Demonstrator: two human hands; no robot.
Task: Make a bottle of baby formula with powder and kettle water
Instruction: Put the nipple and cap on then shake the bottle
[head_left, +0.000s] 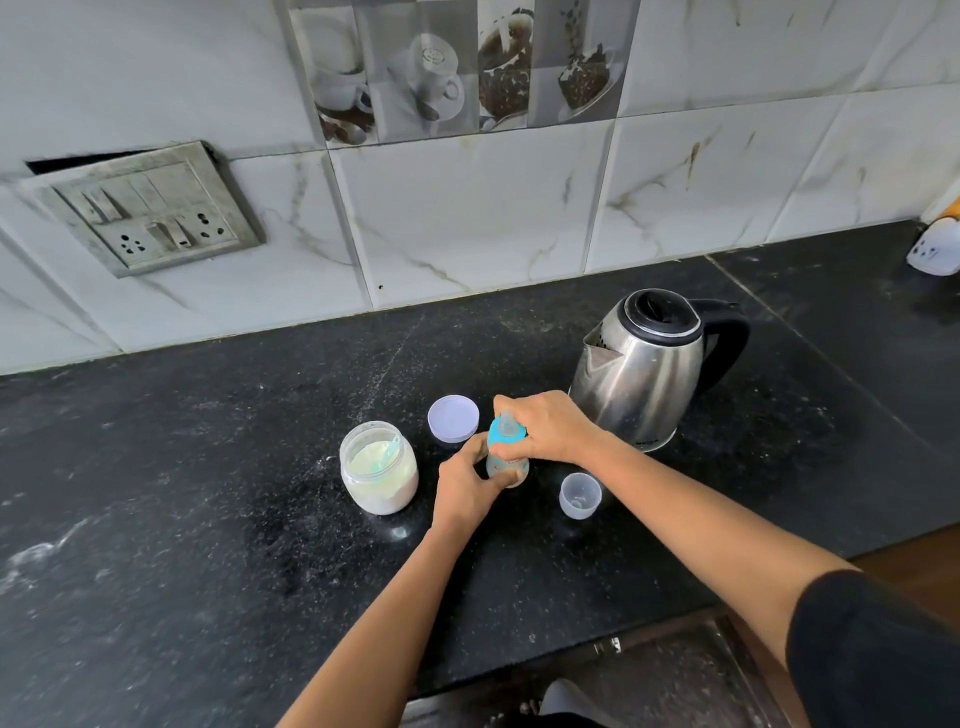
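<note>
A small clear baby bottle (511, 465) with a blue collar and teat stands upright on the black counter (208, 519). My left hand (465, 486) grips the bottle's body from the left. My right hand (545, 426) curls over the blue collar at the top. An open jar of white powder (378, 467) with a pale scoop in it stands to the left. Its lilac lid (453, 419) lies behind the bottle. The steel kettle (644, 369), lid closed, stands to the right rear. A clear bottle cap (580, 495) sits upside down to the right.
A tiled wall with a switch and socket plate (150, 208) runs behind the counter. A white object (935, 249) sits at the far right edge. The counter's front edge (571, 660) drops off below my arms. Spilled powder dusts the counter.
</note>
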